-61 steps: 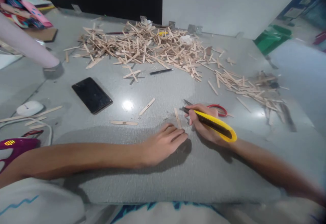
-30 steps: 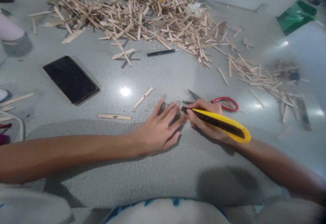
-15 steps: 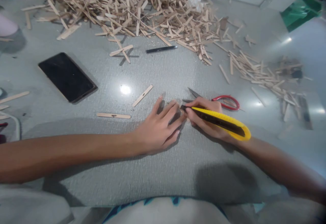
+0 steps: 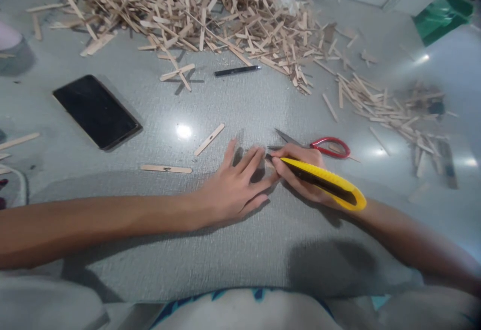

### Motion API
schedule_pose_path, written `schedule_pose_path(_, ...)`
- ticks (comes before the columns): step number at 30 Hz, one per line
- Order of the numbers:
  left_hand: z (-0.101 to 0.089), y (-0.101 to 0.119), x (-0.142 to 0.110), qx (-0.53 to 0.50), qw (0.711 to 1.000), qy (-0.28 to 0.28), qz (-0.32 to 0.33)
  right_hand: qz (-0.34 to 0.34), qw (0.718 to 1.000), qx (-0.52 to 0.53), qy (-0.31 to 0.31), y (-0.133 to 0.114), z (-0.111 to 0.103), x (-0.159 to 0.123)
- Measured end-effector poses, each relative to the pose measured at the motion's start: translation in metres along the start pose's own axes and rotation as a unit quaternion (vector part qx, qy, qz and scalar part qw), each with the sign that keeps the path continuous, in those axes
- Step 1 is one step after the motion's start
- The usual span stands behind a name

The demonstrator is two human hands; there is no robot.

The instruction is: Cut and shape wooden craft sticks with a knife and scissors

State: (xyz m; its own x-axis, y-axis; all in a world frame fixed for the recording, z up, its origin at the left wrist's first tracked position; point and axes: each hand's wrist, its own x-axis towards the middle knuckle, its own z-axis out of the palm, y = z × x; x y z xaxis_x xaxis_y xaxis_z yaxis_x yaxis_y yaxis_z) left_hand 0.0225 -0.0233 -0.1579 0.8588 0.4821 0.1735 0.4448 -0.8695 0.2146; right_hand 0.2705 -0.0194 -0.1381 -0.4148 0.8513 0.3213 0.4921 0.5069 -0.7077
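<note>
My right hand (image 4: 304,170) is closed around a yellow and black utility knife (image 4: 326,182), gripped like a pen with its tip pointing left toward my other hand. My left hand (image 4: 240,182) lies on the table with its fingers spread, the fingertips close to the knife's tip. Whatever lies beneath those fingers is mostly hidden. Two wooden craft sticks with a dark mark or hole at the middle lie nearby: one craft stick (image 4: 166,169) left of my left hand, the other stick (image 4: 209,139) slanting above it. Red-handled scissors (image 4: 330,147) rest just behind my right hand, blades partly covered.
A large heap of craft sticks (image 4: 180,14) spreads along the back, with a smaller pile (image 4: 379,102) at right. A black pen (image 4: 237,70) lies before the heap. A dark smartphone (image 4: 96,112) is at left, and a green container (image 4: 443,17) stands far right.
The right hand and knife have shifted very slightly, the knife's rear end dipping a little. The left hand stays in place with its fingers spread. The whole view has drifted a touch.
</note>
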Motion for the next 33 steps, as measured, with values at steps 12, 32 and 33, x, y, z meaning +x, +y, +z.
schedule_pose_path(12,-0.0013,-0.0004,0.0037,0.027,0.999,-0.009,0.019,-0.036,0.999,0.002,-0.013,0.0032,0.0,0.001)
schedule_pose_path(32,0.0005,-0.0015,0.0039,0.077,0.996,-0.006,0.049,-0.057,0.998,-0.039,-0.004,0.0046,0.0026,-0.0034)
schedule_pose_path(33,0.0009,-0.0013,0.0038,0.081,0.996,-0.004,0.049,-0.058,0.997,-0.042,-0.002,0.0041,0.0029,-0.0036)
